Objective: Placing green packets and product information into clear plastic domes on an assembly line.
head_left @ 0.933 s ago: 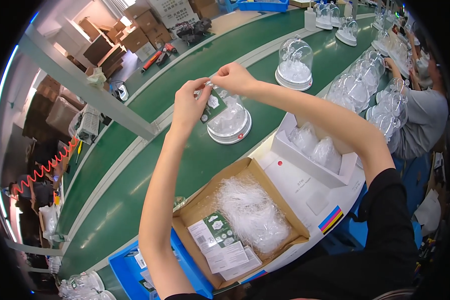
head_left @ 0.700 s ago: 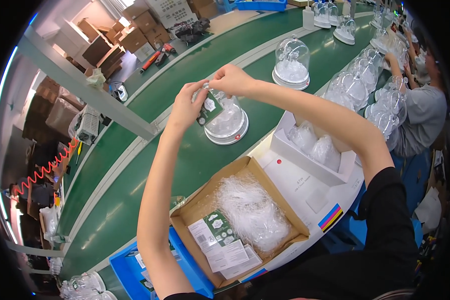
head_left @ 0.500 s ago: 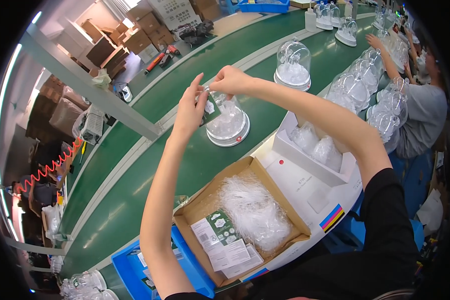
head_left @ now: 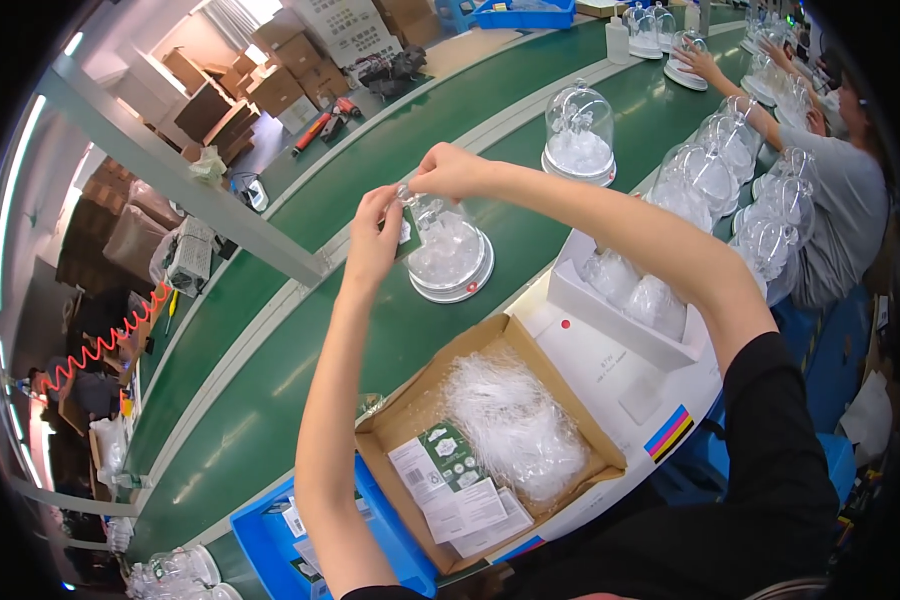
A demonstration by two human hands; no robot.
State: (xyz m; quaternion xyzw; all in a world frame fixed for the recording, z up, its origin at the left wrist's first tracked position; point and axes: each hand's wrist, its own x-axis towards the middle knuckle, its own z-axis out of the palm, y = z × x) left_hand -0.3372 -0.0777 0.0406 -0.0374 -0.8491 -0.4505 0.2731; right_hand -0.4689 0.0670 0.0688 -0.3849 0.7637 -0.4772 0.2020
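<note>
A clear dome [head_left: 451, 252] on a white round base with a red dot stands on the green belt, frosted clear pieces inside. My left hand [head_left: 374, 228] is closed on a dark green card tag [head_left: 407, 236], which lies against the dome's left side. At the dome's top knob, my right hand [head_left: 451, 172] has its fingers pinched together. Whatever is between those fingertips, perhaps a thin cord, is too small to make out. Both hands meet close together around the knob.
Below the dome, a cardboard tray [head_left: 370, 450] holds clear shredded film and printed cards. A blue bin [head_left: 252, 540] stands left of it, a white box [head_left: 610, 318] right. Another dome [head_left: 579, 130] is farther along the belt [head_left: 300, 350]. At right, a co-worker [head_left: 835, 200] reaches among several domes.
My left hand has drawn in lower beside the knob, and its fingers have closed more. My right hand has shifted slightly left and down. The co-worker's hand now reaches a farther dome.
</note>
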